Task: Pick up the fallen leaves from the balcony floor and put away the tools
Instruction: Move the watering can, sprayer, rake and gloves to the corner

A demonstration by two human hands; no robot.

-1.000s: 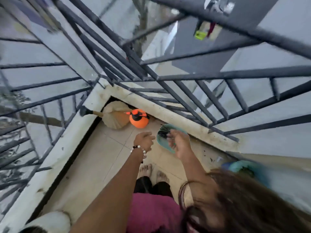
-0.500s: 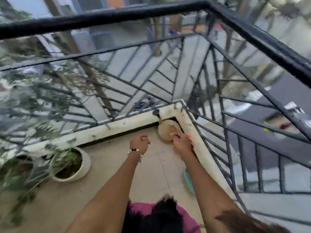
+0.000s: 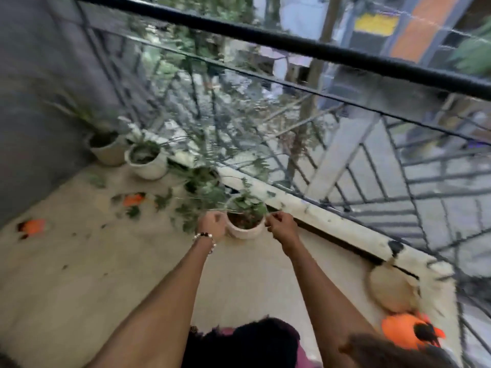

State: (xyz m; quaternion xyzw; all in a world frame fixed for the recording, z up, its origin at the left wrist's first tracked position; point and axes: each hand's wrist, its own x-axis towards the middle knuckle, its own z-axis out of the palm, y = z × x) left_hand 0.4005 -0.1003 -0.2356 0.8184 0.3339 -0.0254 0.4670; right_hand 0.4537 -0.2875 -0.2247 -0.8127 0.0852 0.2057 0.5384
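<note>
Head view, strongly motion-blurred. Counts: three pale round ceramic plant pots can be made out along the railing side. The nearest pot [image 3: 245, 226] sits between the two hands; a second pot [image 3: 147, 162] and a third pot [image 3: 106, 147] stand further off near the grey wall [image 3: 39, 102]. There may be a fourth among the foliage between them, but blur prevents a firm count.

Two small orange objects lie on the beige balcony floor [image 3: 106, 274]: one orange item [image 3: 133, 200] near scattered green fallen leaves [image 3: 162, 200], the other orange item [image 3: 33, 228] well apart to the left. What they are cannot be told.

One orange round sprayer bottle with black top [image 3: 409, 333] sits at lower right. Just beside it is a tan fan-shaped hand broom with a dark handle end [image 3: 389, 288], lying against the white ledge [image 3: 332, 221] below the black metal railing [image 3: 292, 43].

Hands: both arms are extended forward. The left hand [image 3: 212, 225] is at the left side of the nearest pot, fingers curled. Whether it touches the rim or holds anything cannot be told. A beaded bracelet [image 3: 204, 237] is on that wrist. The right hand [image 3: 281, 229] is at the pot's right side, fingers curled, thumb and forefinger drawn together. Any grasped item is too blurred to confirm.

Contents: the nearest pot holds dark soil and a small green leafy plant [image 3: 248, 205]. The two far pots hold soil and thin green plants.
</note>
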